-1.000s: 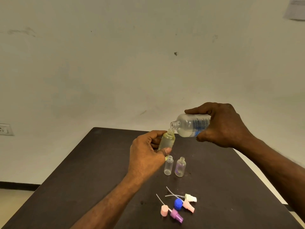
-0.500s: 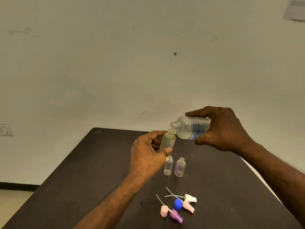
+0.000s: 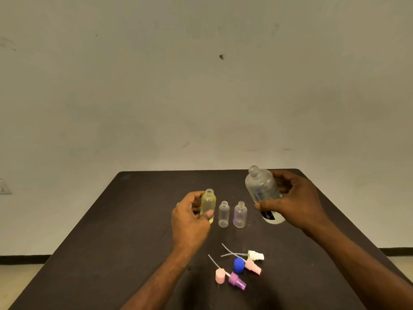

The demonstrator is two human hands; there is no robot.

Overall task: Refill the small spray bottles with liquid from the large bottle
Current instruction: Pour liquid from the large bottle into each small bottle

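Observation:
My left hand [image 3: 190,217] grips a small yellowish spray bottle [image 3: 208,201], upright and uncapped, low at the table surface. Right of it stand two more open small bottles, a clear one [image 3: 223,214] and a purple-tinted one [image 3: 240,214]. My right hand [image 3: 295,202] grips the large clear bottle [image 3: 261,185], uncapped and nearly upright, leaning slightly left, its base near the table. Whether either held bottle touches the table I cannot tell.
On the dark table [image 3: 134,231], near the front, lie loose spray heads with thin tubes: white [image 3: 256,255], light pink [image 3: 253,267], purple [image 3: 237,280], plus a pink cap [image 3: 220,275] and a blue cap [image 3: 238,265]. A pale wall rises behind the table.
The large bottle was tipped over the yellowish bottle's mouth; now my right hand has swung it upright and to the right. My left hand has lowered the yellowish bottle beside the other two.

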